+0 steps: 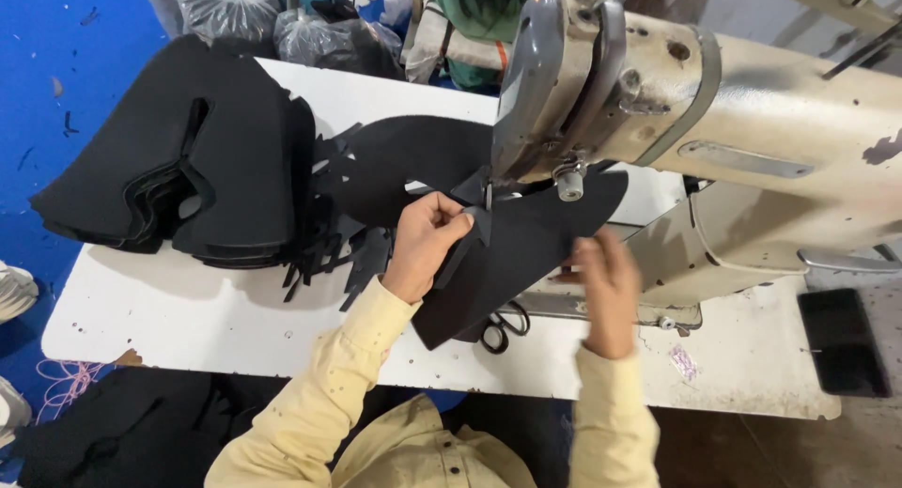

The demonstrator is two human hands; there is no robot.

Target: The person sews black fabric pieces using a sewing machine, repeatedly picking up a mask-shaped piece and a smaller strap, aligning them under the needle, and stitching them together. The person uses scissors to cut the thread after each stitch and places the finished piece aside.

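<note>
Yellow sleeves [376, 394] reach up to a black piece [512, 253] under the machine [714, 103].
Left hand [425, 244] pinches its folded edge; right hand [606, 291] presses it flat, fingers spread; piece runs diagonally on the counter [169, 319], needle just above the left.

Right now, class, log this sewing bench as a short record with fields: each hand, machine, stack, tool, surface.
Left hand: pinches the black fabric piece near the needle
Right hand: rests on the same piece, lower right
Machine: cream sewing machine, paint chipped
Stack: black cut pieces, far left
Tool: black scissors, partly under the fabric
Surface: white table
</note>
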